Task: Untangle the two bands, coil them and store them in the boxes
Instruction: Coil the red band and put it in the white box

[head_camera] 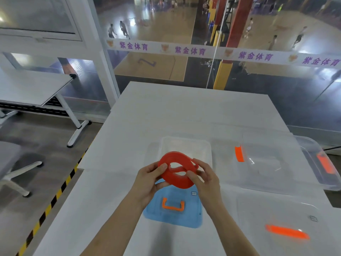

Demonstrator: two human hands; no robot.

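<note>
A red band (177, 180), looped into a loose coil, hangs in the air between both hands. My left hand (149, 182) pinches its left side with thumb on top. My right hand (204, 180) grips its right side, fingers curled round the loops. Just beyond the coil a small clear box (186, 145) stands open on the white table (184, 111). Below my hands lies a blue lid (173, 217) with an orange handle. A second band is not visible.
A large clear box (267, 163) with orange latches stands at the right, and its clear lid (276, 218) with an orange handle lies at the near right. A second table and a chair stand at the left, beyond yellow-black floor tape.
</note>
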